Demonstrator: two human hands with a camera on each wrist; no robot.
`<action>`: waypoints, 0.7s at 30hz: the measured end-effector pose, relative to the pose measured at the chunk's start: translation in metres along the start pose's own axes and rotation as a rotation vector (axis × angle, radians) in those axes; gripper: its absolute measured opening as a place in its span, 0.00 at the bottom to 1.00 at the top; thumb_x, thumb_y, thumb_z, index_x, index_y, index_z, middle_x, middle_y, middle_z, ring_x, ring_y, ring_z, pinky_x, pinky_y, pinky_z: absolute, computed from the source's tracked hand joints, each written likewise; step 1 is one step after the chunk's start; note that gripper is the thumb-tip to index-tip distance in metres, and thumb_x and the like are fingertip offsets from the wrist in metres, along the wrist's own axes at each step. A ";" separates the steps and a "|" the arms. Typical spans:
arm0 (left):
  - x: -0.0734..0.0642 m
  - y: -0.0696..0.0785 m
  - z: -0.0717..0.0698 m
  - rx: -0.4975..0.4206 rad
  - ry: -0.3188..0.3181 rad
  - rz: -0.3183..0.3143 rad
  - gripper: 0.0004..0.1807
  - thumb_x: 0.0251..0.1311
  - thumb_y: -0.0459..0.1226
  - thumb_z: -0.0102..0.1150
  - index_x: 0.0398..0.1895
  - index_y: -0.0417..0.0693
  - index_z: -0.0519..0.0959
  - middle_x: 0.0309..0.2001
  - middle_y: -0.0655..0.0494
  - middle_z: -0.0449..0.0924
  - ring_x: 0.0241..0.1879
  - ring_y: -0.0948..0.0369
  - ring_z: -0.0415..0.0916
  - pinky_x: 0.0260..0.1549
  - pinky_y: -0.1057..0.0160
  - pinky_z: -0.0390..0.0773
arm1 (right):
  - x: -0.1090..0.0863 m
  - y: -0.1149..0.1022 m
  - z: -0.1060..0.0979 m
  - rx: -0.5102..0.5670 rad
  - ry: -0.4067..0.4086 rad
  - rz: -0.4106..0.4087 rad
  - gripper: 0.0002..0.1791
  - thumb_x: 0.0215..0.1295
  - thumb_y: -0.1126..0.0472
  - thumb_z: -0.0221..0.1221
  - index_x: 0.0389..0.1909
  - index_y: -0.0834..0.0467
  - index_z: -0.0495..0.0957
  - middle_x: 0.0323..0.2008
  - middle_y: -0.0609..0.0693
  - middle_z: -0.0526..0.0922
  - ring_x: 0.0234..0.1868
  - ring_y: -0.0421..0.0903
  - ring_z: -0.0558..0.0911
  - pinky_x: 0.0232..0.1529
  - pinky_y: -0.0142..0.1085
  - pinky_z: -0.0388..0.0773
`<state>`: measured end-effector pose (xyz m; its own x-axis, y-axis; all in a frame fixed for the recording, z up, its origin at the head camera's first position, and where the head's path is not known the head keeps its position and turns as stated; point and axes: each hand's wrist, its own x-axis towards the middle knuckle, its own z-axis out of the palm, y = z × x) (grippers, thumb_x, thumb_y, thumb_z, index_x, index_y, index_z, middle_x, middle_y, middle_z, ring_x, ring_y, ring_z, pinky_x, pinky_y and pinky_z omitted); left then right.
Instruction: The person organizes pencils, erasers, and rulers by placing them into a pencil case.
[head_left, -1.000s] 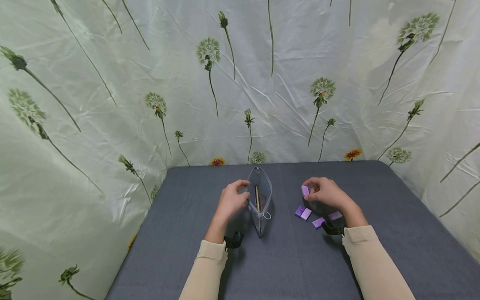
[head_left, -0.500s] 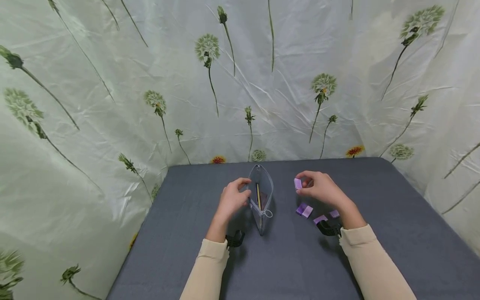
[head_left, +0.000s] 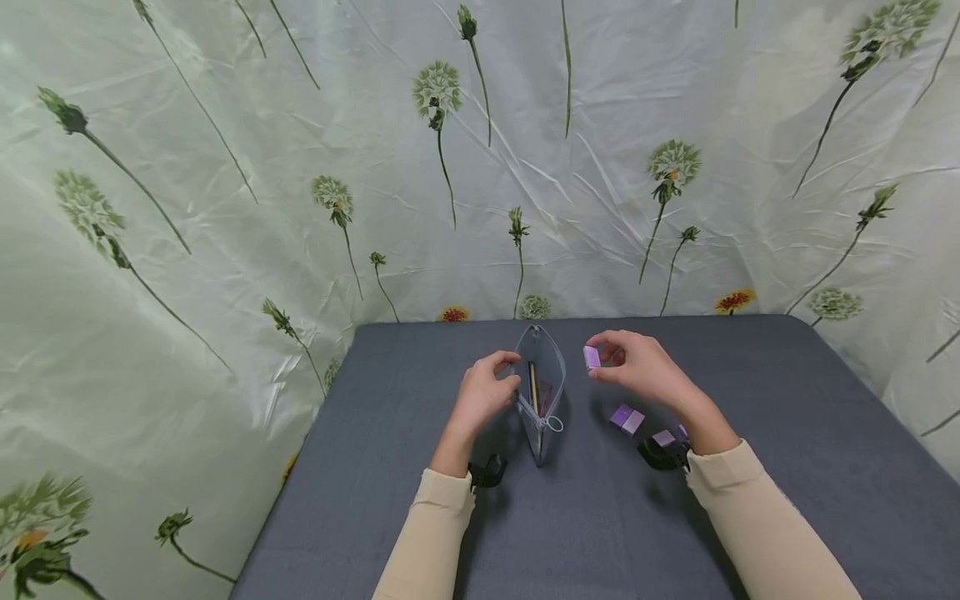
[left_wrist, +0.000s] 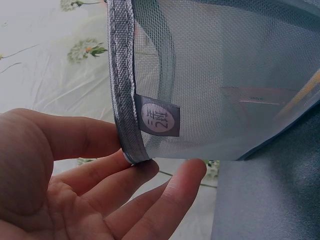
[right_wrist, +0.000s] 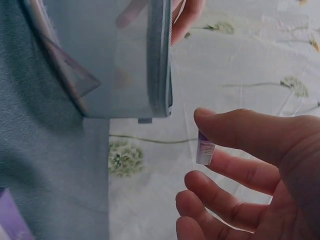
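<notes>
The left hand (head_left: 483, 393) pinches the rim of an open mesh zip pouch (head_left: 553, 364) holding a yellow pencil-like stick (head_left: 533, 389) and a translucent triangular piece (right_wrist: 78, 79). Right of it, the right hand (head_left: 647, 369) pinches a purple block (head_left: 592, 357), raised above the surface (head_left: 577, 525); more purple blocks (head_left: 620, 415) lie nearby.

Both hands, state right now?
Left hand: holding the mesh pouch, pinched at its open rim.
Right hand: holding a small purple block, pinched.
</notes>
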<state>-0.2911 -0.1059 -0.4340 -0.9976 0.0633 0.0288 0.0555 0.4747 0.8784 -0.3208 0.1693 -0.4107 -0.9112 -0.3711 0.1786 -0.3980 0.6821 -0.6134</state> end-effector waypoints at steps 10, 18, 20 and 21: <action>0.003 -0.002 -0.001 0.000 0.000 0.002 0.19 0.69 0.36 0.59 0.62 0.58 0.80 0.67 0.52 0.74 0.25 0.46 0.81 0.29 0.58 0.81 | 0.020 -0.031 -0.004 -0.054 -0.013 -0.049 0.26 0.60 0.53 0.72 0.60 0.50 0.79 0.56 0.54 0.74 0.56 0.56 0.75 0.50 0.54 0.74; 0.005 -0.003 0.001 0.024 0.017 0.000 0.19 0.68 0.35 0.59 0.61 0.56 0.80 0.66 0.51 0.75 0.32 0.44 0.84 0.27 0.60 0.80 | 0.037 -0.046 0.006 -0.080 -0.034 -0.097 0.24 0.60 0.56 0.72 0.57 0.51 0.81 0.59 0.55 0.71 0.57 0.56 0.73 0.50 0.54 0.74; 0.006 -0.003 0.001 0.026 0.016 -0.001 0.19 0.68 0.36 0.59 0.61 0.56 0.81 0.66 0.51 0.75 0.31 0.43 0.84 0.27 0.60 0.80 | 0.041 -0.048 0.009 -0.082 -0.045 -0.095 0.24 0.59 0.56 0.73 0.57 0.51 0.81 0.61 0.56 0.70 0.58 0.58 0.73 0.49 0.54 0.74; 0.006 -0.003 0.002 0.026 0.015 -0.003 0.19 0.68 0.36 0.59 0.61 0.55 0.81 0.65 0.51 0.76 0.31 0.44 0.84 0.27 0.60 0.80 | 0.043 -0.048 0.011 -0.084 -0.049 -0.096 0.24 0.59 0.56 0.73 0.56 0.52 0.81 0.61 0.57 0.70 0.58 0.58 0.73 0.48 0.54 0.75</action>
<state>-0.2967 -0.1055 -0.4371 -0.9983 0.0484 0.0338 0.0534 0.4978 0.8657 -0.3391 0.1137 -0.3816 -0.8633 -0.4660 0.1939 -0.4921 0.6917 -0.5286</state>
